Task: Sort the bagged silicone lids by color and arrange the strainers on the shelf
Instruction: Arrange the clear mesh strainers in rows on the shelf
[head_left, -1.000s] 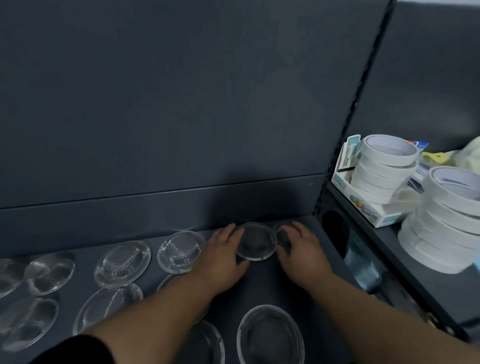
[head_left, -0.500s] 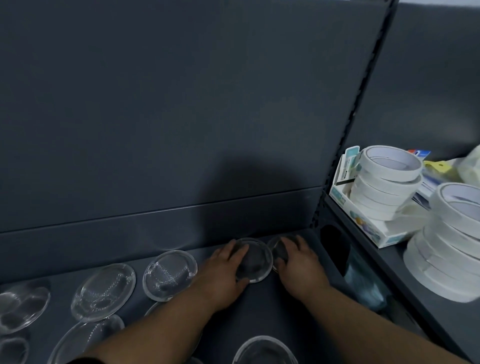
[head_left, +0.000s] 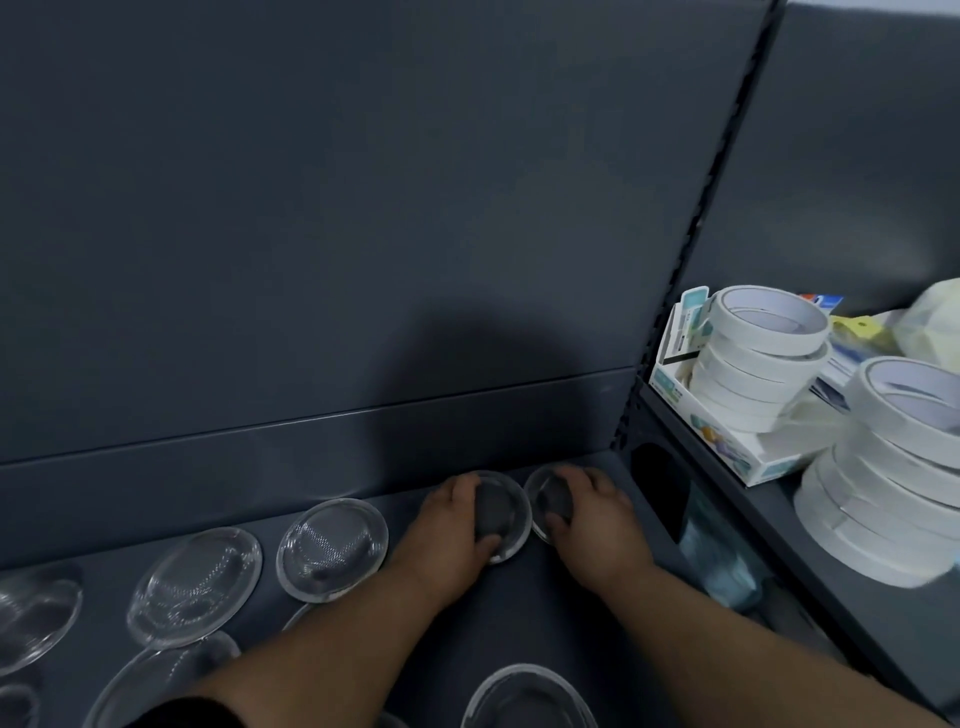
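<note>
Grey steel shelf (head_left: 519, 618) carries the work. Left of the left hand (head_left: 449, 530), a row of clear bagged strainers (head_left: 332, 545) already lies along the back, and more sit nearer the person. Arranging looks well advanced, though no colour sorting shows. The left hand curls round one clear-rimmed disc (head_left: 500, 512). The right hand (head_left: 595, 514) grips a second disc (head_left: 540, 491) just beside it. Since a second ago, both hands have pushed their discs back toward the corner and closed tighter over them.
</note>
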